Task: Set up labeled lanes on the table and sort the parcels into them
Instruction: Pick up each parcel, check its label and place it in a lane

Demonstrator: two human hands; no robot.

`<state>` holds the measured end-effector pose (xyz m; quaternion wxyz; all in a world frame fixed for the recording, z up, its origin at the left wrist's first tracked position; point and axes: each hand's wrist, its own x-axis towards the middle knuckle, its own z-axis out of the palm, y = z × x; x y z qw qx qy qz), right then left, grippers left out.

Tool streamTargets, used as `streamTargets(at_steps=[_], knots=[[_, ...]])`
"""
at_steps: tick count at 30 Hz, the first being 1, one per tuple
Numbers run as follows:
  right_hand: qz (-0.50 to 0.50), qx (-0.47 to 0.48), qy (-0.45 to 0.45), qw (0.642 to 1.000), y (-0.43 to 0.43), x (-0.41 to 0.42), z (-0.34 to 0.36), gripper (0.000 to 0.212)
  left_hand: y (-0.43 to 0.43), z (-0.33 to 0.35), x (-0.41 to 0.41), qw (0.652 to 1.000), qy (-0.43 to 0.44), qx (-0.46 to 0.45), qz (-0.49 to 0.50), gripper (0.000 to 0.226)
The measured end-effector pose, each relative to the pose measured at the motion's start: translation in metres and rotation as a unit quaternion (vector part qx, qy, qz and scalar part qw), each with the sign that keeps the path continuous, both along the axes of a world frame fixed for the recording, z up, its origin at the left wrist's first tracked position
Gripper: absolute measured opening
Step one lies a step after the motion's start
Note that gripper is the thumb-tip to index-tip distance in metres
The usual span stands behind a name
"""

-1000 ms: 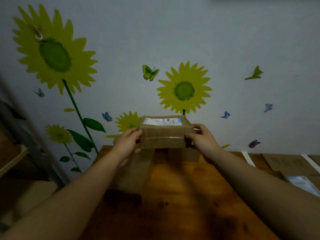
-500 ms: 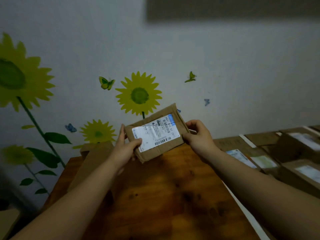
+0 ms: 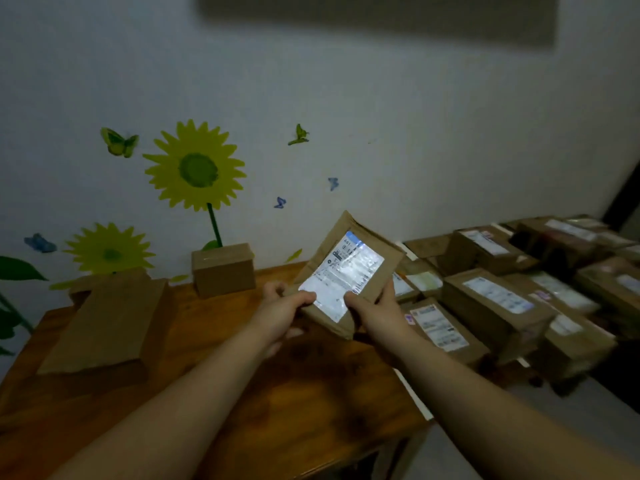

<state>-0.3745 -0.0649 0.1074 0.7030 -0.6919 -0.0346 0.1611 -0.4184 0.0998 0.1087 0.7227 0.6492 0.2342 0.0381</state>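
Note:
I hold a flat brown parcel [image 3: 349, 268] with a white shipping label tilted up toward me, above the right part of the wooden table [image 3: 277, 393]. My left hand [image 3: 282, 308] grips its lower left edge, thumb on the label. My right hand [image 3: 375, 311] grips its lower right corner. A small cardboard box [image 3: 223, 270] stands at the table's far edge by the wall. A large flat cardboard parcel [image 3: 110, 323] lies on the table's left side. Several labelled parcels [image 3: 502, 303] are heaped to the right.
The wall behind carries sunflower and butterfly stickers [image 3: 195, 166]. A white strip [image 3: 414, 393] runs along the table's right edge, beside the heap. A dark doorway edge [image 3: 623, 199] shows at far right.
My view has swung right, bringing the parcel heap into sight. The held parcel has turned so its label faces me more steeply, and both hands have shifted to its lower edge.

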Motion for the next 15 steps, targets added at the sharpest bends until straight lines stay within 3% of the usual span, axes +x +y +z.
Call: streamTargets(at_steps=[2, 7, 11, 15], knots=[[-0.002, -0.008, -0.017, 1.0, -0.038, 0.008, 0.006, 0.06, -0.025, 0.002, 0.008, 0.995, 0.015, 0.075, -0.061, 0.063], [-0.004, -0.081, -0.057, 0.995, -0.145, 0.03, 0.012, 0.054, -0.115, 0.007, 0.033, 0.986, 0.049, 0.116, -0.111, 0.031], [0.004, -0.166, -0.09, 0.982, -0.222, 0.047, 0.008, 0.054, -0.19, 0.004, 0.057, 0.978, 0.066, 0.112, -0.165, 0.064], [0.038, -0.202, -0.09, 0.975, -0.267, 0.062, -0.001, 0.06, -0.24, -0.005, 0.068, 0.979, 0.074, 0.099, -0.165, 0.065]])
